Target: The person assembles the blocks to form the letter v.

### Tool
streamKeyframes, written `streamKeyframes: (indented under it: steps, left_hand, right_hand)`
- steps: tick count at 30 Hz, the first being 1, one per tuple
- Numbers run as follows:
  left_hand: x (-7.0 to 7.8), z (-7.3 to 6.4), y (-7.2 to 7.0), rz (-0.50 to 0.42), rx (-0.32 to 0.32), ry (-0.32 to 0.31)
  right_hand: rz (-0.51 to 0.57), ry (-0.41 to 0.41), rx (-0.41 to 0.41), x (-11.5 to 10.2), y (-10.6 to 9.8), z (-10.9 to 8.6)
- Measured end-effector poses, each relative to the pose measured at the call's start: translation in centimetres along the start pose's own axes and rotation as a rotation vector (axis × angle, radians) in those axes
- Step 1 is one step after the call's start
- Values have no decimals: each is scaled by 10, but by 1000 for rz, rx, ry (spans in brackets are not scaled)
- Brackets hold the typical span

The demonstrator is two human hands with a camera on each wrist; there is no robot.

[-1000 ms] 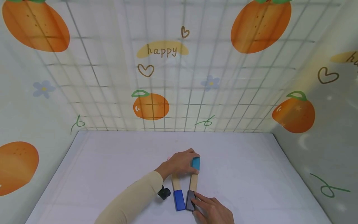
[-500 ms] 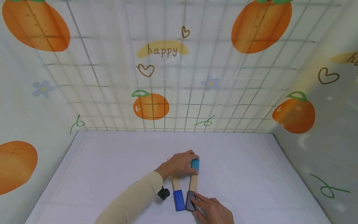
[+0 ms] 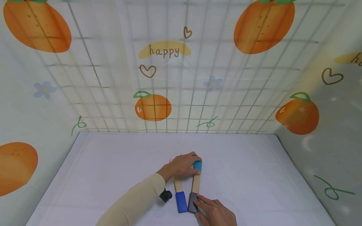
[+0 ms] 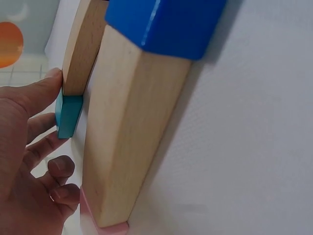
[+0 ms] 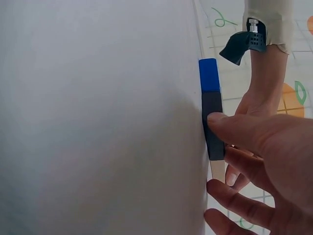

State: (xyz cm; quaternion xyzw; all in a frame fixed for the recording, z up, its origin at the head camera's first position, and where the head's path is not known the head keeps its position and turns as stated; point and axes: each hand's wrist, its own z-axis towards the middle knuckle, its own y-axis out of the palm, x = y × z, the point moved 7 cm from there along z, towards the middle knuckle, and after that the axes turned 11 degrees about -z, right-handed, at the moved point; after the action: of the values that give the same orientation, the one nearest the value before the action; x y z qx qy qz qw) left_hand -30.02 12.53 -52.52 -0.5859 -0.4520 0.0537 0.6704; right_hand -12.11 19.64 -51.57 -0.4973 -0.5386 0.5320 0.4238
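Two rows of blocks lie on the white table in a narrow V. One row runs from a blue block (image 3: 181, 202) through a plain wooden block (image 4: 132, 122) to a pink block (image 4: 105, 229). The other has a dark grey block (image 3: 192, 202), a plain wooden block (image 3: 195, 183) and a teal block (image 3: 197, 166). My left hand (image 3: 182, 164) reaches over the first row and holds the teal block between thumb and fingers. With thumb and fingertips, my right hand (image 3: 216, 213) holds the grey block at the near end. In the head view my left hand covers most of the pink block.
A black wrist camera (image 3: 166, 195) sticks out below the left sleeve (image 3: 135, 199), beside the blue block. Behind the table (image 3: 240, 175) hangs a curtain (image 3: 181, 84) printed with oranges and grid lines, which also encloses both sides.
The teal block and my left hand have shifted a little toward me, closer up against the wooden block. My right hand and the grey block have stayed where they were.
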Motion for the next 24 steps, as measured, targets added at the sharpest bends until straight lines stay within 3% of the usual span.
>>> streamKeyframes:
  steps: [24]
  left_hand:
    - [5,-5,-4,-15,-5,-4]
  right_hand:
    - [7,-11,6,-1,-1,0]
